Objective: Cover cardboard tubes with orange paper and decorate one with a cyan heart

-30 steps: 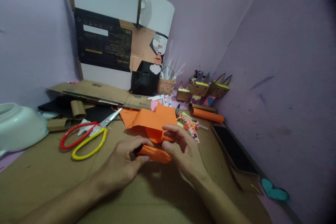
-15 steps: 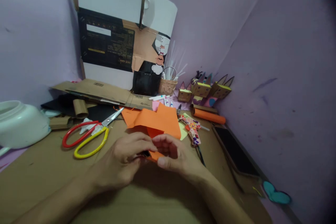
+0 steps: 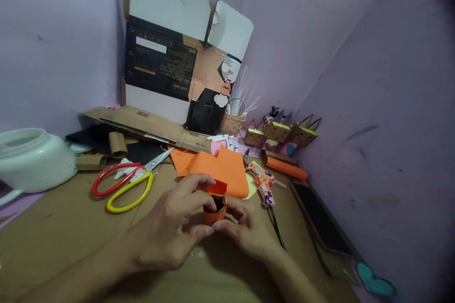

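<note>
As the left hand (image 3: 174, 225) pinches the orange tube (image 3: 212, 218) by its rim, the right hand (image 3: 248, 228) clasps its side. Both hands curl partly.

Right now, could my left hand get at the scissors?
Probably yes: the scissors lie to the left of your left hand, and nothing seems to stand in between. That hand is on the small orange piece, though, so it would likely have to let go first.
</note>
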`<state>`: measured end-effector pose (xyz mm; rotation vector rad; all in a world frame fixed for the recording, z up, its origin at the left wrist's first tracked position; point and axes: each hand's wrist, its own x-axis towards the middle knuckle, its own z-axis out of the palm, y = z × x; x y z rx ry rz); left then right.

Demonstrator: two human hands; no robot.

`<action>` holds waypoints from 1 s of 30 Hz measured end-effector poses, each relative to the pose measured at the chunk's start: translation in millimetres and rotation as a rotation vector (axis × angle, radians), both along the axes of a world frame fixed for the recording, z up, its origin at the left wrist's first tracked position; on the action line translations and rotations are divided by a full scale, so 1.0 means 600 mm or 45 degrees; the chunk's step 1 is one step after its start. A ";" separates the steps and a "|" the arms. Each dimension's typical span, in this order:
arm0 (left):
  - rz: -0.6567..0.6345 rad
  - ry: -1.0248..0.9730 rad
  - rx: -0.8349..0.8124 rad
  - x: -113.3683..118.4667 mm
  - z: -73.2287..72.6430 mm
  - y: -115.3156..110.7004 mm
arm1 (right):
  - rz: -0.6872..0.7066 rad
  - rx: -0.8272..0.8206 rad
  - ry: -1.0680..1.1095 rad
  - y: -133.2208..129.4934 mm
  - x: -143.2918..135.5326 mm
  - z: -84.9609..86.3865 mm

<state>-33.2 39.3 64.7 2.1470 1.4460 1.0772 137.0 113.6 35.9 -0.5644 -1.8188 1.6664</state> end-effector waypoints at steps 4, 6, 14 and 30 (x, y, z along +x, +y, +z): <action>-0.023 0.035 0.049 0.008 -0.007 0.003 | -0.033 0.101 -0.018 -0.005 -0.003 -0.006; -0.018 0.010 0.118 0.011 -0.014 0.004 | -0.035 0.091 -0.024 -0.007 -0.005 -0.010; 0.144 -0.186 0.046 0.021 -0.018 0.010 | -0.051 0.045 -0.020 -0.014 -0.011 -0.009; 0.402 -0.452 -0.100 0.013 -0.018 0.035 | 0.190 -0.361 0.070 0.011 0.013 0.005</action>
